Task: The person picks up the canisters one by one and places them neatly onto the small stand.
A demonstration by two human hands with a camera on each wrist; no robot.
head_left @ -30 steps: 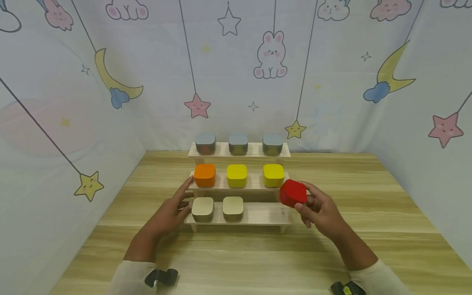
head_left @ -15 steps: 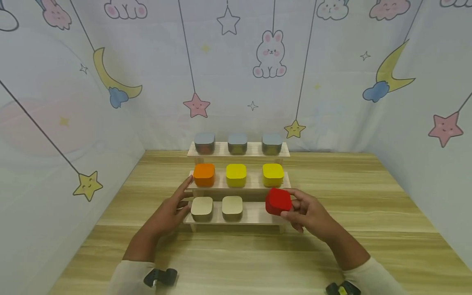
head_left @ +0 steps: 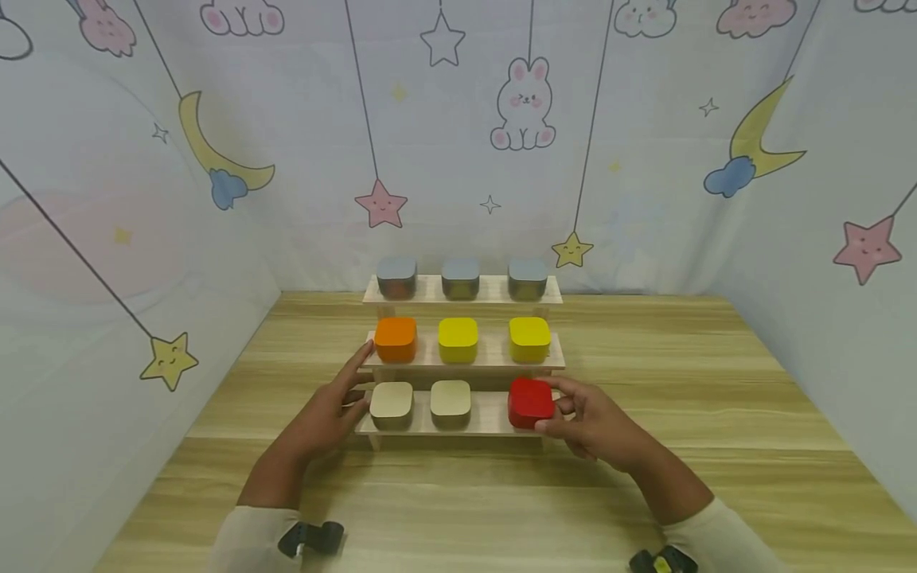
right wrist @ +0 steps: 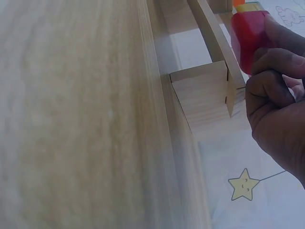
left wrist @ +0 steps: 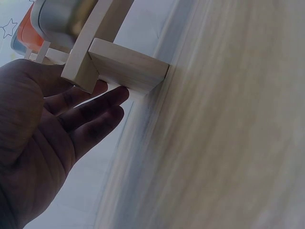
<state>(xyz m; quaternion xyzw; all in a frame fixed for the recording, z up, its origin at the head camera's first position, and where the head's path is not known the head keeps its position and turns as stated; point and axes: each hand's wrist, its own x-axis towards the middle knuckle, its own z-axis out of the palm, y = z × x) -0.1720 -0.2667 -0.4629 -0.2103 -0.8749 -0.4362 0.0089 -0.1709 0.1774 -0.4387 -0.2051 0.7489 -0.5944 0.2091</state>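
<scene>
At the right end of the bottom shelf, my right hand (head_left: 598, 426) pinches a red rounded block (head_left: 531, 403) between thumb and fingers. In the right wrist view the red block (right wrist: 250, 40) appears at the shelf board, though I cannot tell whether it bears fully on it. My left hand (head_left: 325, 418) is at the left end of the three-tier wooden shelf (head_left: 490, 414). Its index fingertip touches the middle tier by the orange block (head_left: 396, 339). In the left wrist view the left hand (left wrist: 52, 119) has its thumb against the board's end and its fingers extended beside the support.
Two cream blocks (head_left: 450, 403) share the bottom tier. Two yellow blocks (head_left: 529, 339) stand beside the orange one on the middle tier, and grey blocks (head_left: 461, 278) line the top. A wooden table (head_left: 458, 509) lies under the shelf, before a printed cloth backdrop (head_left: 458, 143).
My right hand has carried the red block leftward and down from right of the shelf to the bottom tier, turning it level. The left hand has stayed at the shelf's left end.
</scene>
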